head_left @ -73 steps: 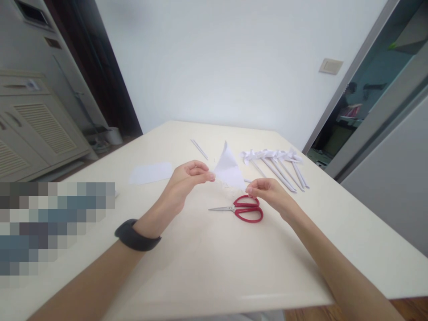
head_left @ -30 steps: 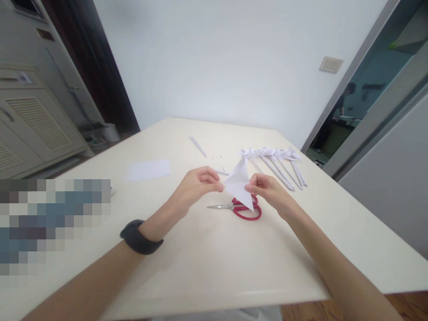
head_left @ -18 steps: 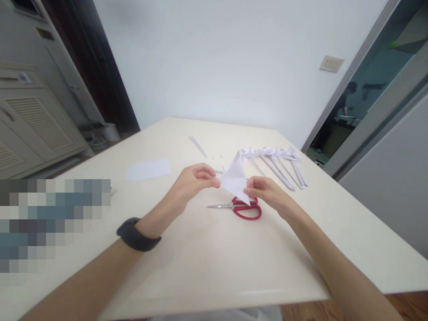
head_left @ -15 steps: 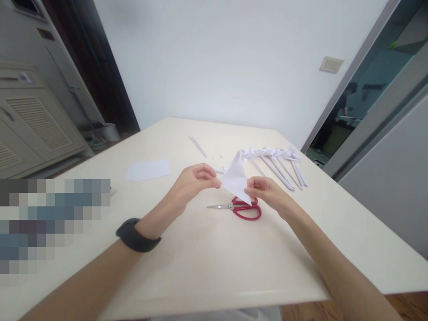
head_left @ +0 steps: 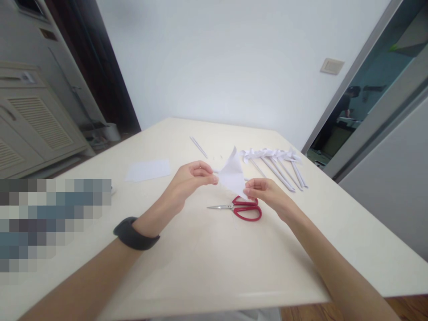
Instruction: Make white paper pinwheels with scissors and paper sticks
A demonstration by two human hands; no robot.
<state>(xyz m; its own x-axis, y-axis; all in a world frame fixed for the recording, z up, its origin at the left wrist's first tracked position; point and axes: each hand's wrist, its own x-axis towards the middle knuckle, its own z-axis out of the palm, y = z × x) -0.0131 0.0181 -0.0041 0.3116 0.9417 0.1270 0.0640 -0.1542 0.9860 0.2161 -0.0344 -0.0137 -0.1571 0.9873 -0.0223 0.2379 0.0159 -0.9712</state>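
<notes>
A small sheet of white paper is held up above the table between my two hands, one edge bent upward to a point. My left hand, with a black band on its wrist, pinches the left corner. On the other side, the fingers of my right hand grip the lower right corner. Below the paper, red-handled scissors lie on the table, blades pointing left and slightly apart. A thin white paper stick lies partly hidden behind the held sheet.
Several rolled paper sticks with crumpled, twisted tops lie at the right rear of the table. Flat white paper rests at the left. Two thin sticks and small scraps lie toward the back, near the wall.
The paper has shifted slightly left and its lower right corner has drawn in closer to my right fingers. Both hands keep their pinch, and the scissors stay put.
</notes>
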